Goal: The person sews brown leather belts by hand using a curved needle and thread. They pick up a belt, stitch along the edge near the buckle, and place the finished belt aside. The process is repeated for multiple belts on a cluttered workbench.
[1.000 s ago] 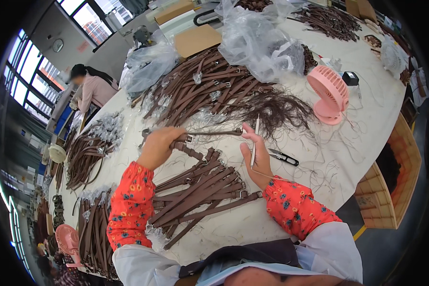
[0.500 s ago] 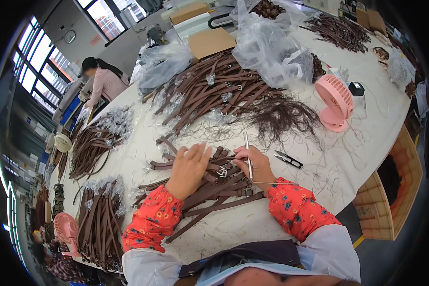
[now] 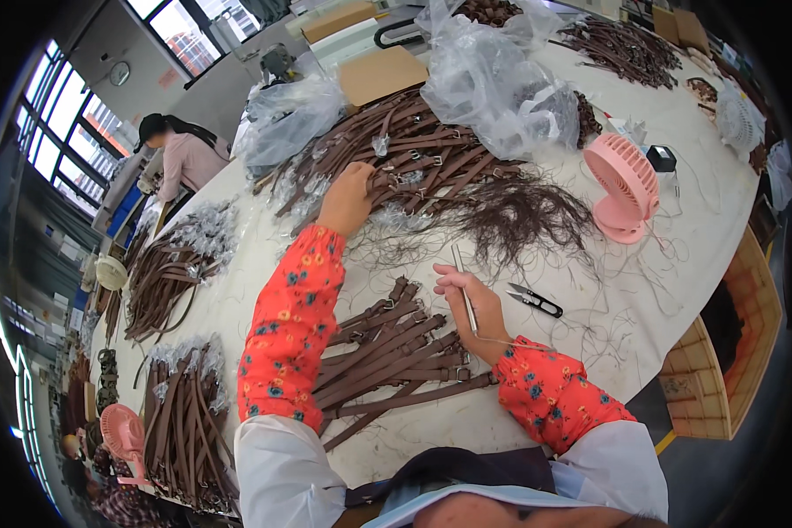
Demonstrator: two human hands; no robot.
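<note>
Stretched out over the far pile of brown belts (image 3: 414,145), my left hand (image 3: 348,201) has its fingers curled onto a belt at the pile's near left edge; the fingertips are partly hidden. My right hand (image 3: 477,310) is closed round a slim silver pen-like tool (image 3: 464,280), held upright with a thin cord trailing toward the sleeve. Just left of that hand lies a nearer group of brown belts (image 3: 396,348) with metal buckles, fanned out on the white tabletop (image 3: 466,422). Black-handled thread snips (image 3: 535,299) rest to the right of my right hand.
A tangle of dark threads (image 3: 524,220) lies beside the far pile. A pink fan (image 3: 623,189) stands at right. Clear plastic bags (image 3: 502,88) and cardboard (image 3: 383,75) are behind. More belt bundles (image 3: 185,414) lie at left. A person (image 3: 185,158) sits at far left.
My left hand has left the near belts and moved forward to the far pile. The right hand still holds the tool, slightly to the right and turned, away from the belts.
</note>
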